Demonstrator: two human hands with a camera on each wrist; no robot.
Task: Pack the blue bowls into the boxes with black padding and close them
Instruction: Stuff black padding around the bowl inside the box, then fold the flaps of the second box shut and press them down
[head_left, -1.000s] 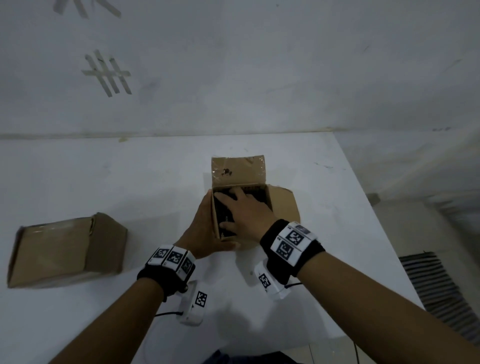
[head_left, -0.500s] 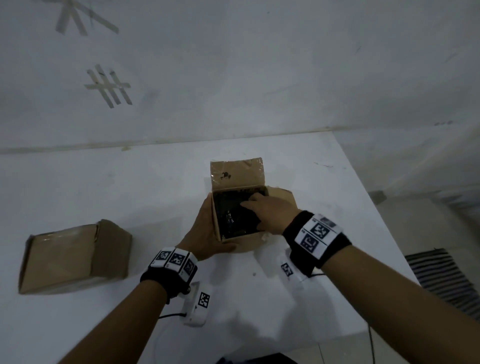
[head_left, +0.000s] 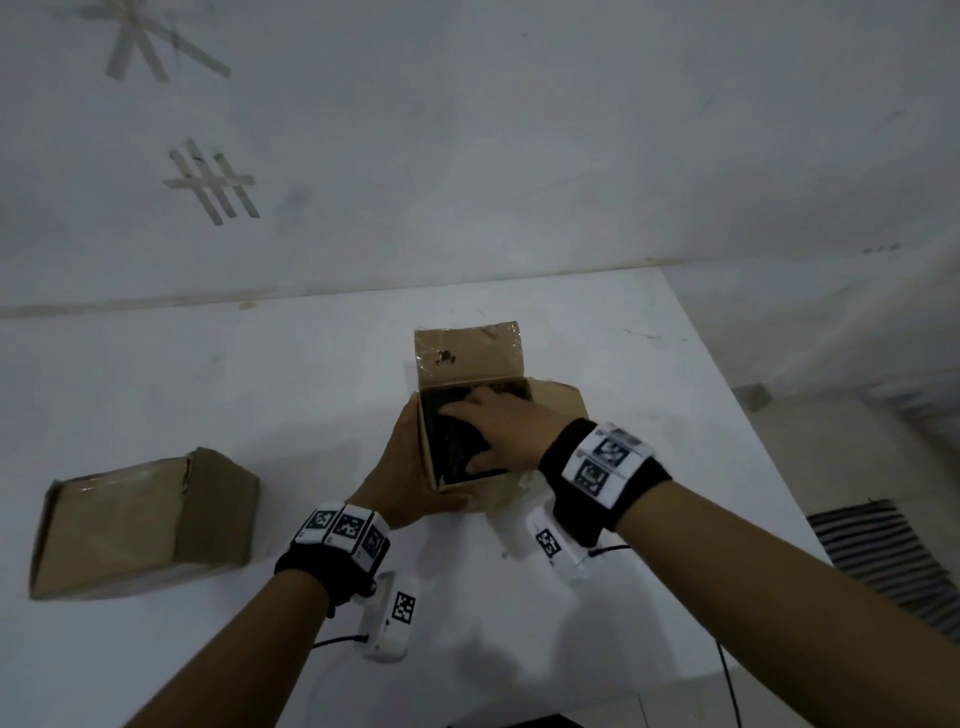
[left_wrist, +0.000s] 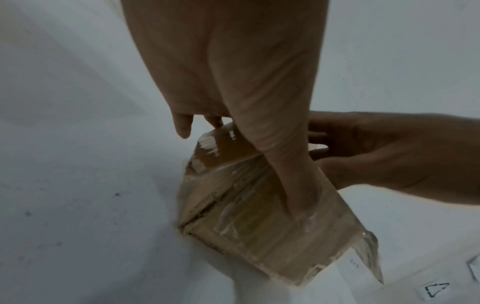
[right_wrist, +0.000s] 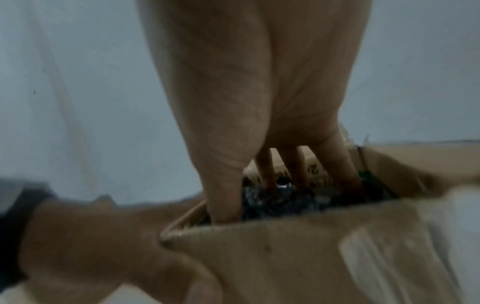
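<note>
Near the table's (head_left: 156, 364) right edge, the right hand (head_left: 511, 431), having slid across, is pressing flat fingers onto black padding (head_left: 452, 447); the left hand (head_left: 402, 480) is still gripping the open box (head_left: 467, 358), flaps unclosed.

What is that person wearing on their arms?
Bare forearms, no sleeves. Each wrist has a black band topped with white tiles printed with black square codes. Under each wrist hangs a small white camera box with another code and a thin black cable.

The right hand (head_left: 506, 428) has slid back across the black padding (head_left: 452, 447), seemingly pressing it down.
</note>
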